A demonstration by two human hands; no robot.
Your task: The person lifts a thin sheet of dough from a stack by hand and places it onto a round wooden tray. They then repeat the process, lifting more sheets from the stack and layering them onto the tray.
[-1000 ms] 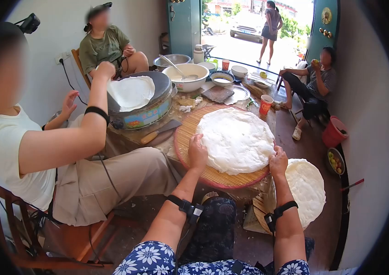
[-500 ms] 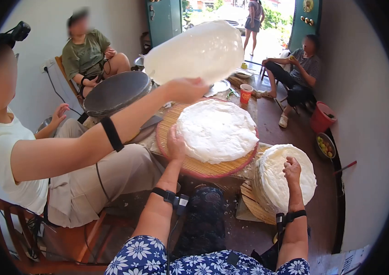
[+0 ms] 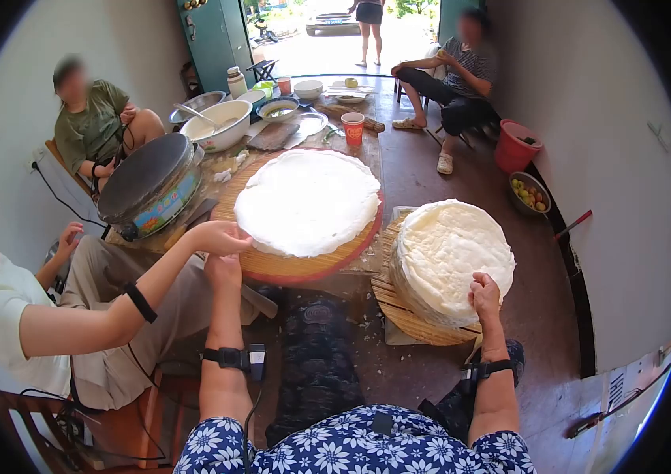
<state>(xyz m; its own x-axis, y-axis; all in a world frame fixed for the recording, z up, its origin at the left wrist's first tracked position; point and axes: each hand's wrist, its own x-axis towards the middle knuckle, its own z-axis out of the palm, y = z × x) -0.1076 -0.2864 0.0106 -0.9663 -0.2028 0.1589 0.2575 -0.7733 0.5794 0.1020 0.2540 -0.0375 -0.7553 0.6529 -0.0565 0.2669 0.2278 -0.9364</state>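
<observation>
A thin white round sheet [image 3: 308,201] lies on a round woven mat [image 3: 304,269] with a red rim. My left hand [image 3: 223,270] is at the mat's near left edge, its fingers mostly hidden behind a co-worker's hand [image 3: 225,238], which touches the sheet's edge. To the right, a thick stack of cream-white round sheets [image 3: 454,253] rests on a slatted wooden board [image 3: 397,310]. My right hand [image 3: 484,296] is at the stack's near right edge with fingers curled closed; whatever they may grip is hidden.
A round dark-topped pan [image 3: 150,178] stands left of the mat. Behind are a white basin [image 3: 221,130] with a ladle, bowls and a red paper cup [image 3: 353,129]. A seated co-worker is close on my left; others sit farther back. A red bucket [image 3: 517,146] stands right.
The co-worker's hand has brought the raised translucent sheet down onto the mat, beside my left hand. My right hand has moved from above the stack to its near edge. The view has shifted.
</observation>
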